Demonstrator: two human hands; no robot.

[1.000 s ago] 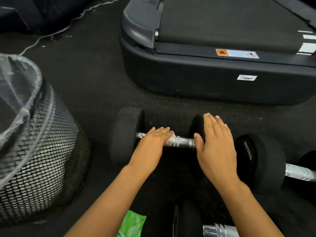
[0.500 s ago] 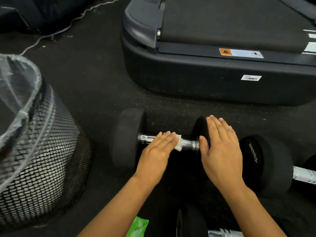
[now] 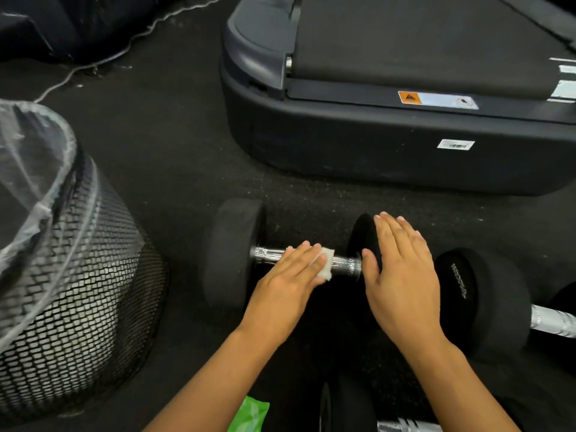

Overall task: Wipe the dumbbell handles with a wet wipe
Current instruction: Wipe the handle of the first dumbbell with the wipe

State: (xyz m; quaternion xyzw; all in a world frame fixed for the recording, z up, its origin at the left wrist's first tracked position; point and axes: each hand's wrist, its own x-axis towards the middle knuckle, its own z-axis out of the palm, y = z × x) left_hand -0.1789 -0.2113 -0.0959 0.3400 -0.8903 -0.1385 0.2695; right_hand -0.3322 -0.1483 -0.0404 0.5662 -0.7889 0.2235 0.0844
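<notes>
The dumbbell [image 3: 280,260] in hand lies on the dark floor [image 3: 174,169], just in front of the treadmill base [image 3: 389,157], its chrome handle [image 3: 344,265] running left to right between two black end weights. The left hand [image 3: 288,289] lies across the middle of the handle with fingers nearly straight, pressing a folded white wipe [image 3: 325,266] down onto the metal; the grip is a flat press, not a closed fist around the bar. The right hand [image 3: 402,282] is flat and open, resting on top of the right end weight [image 3: 358,241], apparently to steady the dumbbell against rolling.

Judged step: wiping of the first handle is under way. The wipe sits right of centre; bare chrome shows on either side of the hand, and whether those stretches are clean cannot be told.

The next move calls for drawing the wipe along the full bar and round its underside, which likely means turning the dumbbell under the right hand or curling the fingers about the handle.

A second dumbbell [image 3: 486,300] lies just to the right and a third [image 3: 367,416] at the bottom edge; both handles appear untouched. A green wipe packet [image 3: 249,416] lies near the left forearm, and a lined mesh bin [image 3: 71,275] stands to the left.
</notes>
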